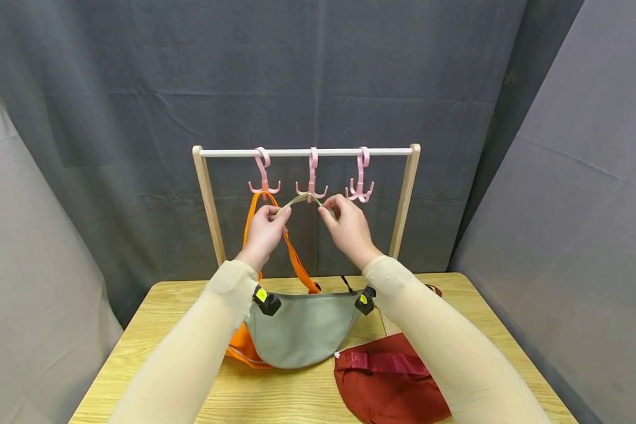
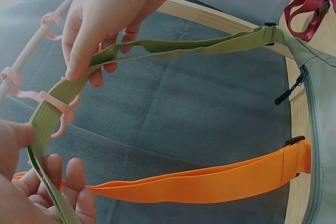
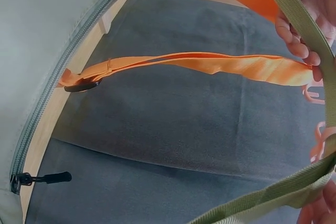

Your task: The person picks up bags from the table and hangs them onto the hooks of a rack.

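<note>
A grey-green waist bag (image 1: pixel 302 333) hangs below both hands, its flat green strap (image 2: pixel 48 116) raised to the middle pink hook (image 1: pixel 313 168). To the left of that hook, my left hand (image 1: pixel 265 234) pinches the strap between thumb and fingers. On its right side my right hand (image 1: pixel 348 228) pinches the same strap. Between the hands the strap arches across the hook's lower prongs; in the left wrist view a pink prong overlaps it. An orange strap (image 1: pixel 298 263) loops over the left pink hook (image 1: pixel 263 171), close behind my left hand. Its orange bag (image 1: pixel 244 348) is partly hidden behind the grey-green one.
The hooks hang from a white rail (image 1: pixel 228 153) on a wooden frame (image 1: pixel 405 200). A third pink hook (image 1: pixel 360 174) is on the right. A dark red bag (image 1: pixel 387 383) lies on the wooden table (image 1: pixel 275 400) at front right, partly under my right forearm.
</note>
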Tool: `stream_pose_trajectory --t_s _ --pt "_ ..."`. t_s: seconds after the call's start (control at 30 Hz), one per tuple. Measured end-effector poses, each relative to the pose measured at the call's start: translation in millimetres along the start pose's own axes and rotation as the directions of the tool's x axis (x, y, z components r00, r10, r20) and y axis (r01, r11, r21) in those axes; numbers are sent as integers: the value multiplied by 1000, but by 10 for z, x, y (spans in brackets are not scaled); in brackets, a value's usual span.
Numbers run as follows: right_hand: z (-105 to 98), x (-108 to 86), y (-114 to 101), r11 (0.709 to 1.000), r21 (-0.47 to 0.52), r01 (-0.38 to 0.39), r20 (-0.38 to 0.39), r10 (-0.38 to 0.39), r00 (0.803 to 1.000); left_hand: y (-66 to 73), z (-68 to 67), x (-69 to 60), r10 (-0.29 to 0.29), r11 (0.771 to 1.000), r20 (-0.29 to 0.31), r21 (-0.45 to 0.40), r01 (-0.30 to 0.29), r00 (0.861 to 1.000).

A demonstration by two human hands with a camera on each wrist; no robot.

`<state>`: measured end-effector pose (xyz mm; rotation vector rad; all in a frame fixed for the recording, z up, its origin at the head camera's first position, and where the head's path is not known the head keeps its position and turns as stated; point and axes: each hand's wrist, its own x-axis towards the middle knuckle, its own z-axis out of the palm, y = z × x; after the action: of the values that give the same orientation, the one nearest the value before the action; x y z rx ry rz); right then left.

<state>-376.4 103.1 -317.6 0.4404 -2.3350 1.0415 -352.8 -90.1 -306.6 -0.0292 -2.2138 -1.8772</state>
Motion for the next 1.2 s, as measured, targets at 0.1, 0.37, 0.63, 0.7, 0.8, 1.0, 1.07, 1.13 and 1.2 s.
stream_pose_trajectory --t_s 0.1,0.37,0.63,0.7,0.8,1.0,1.07,1.13,1.2 --pt "7 -3 12 1000 -1 -1 2 1 1000 -18 -7 -4 1 1000 7 8 -1 1000" --pt "23 -3 26 1000 3 -3 6 3 1000 -57 -29 1 -8 999 18 32 8 1000" --pt "44 -10 41 1000 12 -7 18 7 1000 -65 -50 0 -15 999 36 38 14 999" --pt "48 -14 46 1000 11 -8 21 7 1000 -68 -57 1 -17 999 39 39 16 999" --pt "53 -18 55 1000 16 -7 24 7 1000 -74 -67 -1 -28 999 48 42 26 998" --pt "52 -26 76 999 31 -14 18 13 1000 -69 -63 -2 -38 998 62 52 35 997" --pt "48 -33 80 999 32 -20 15 19 1000 -79 -57 4 -33 998 63 58 29 997" --pt "45 -43 78 999 32 -24 13 23 1000 -89 -55 4 -29 997 62 66 24 998" --pt "46 -48 82 999 30 -24 13 24 1000 -99 -57 -1 -24 997 63 75 20 998"
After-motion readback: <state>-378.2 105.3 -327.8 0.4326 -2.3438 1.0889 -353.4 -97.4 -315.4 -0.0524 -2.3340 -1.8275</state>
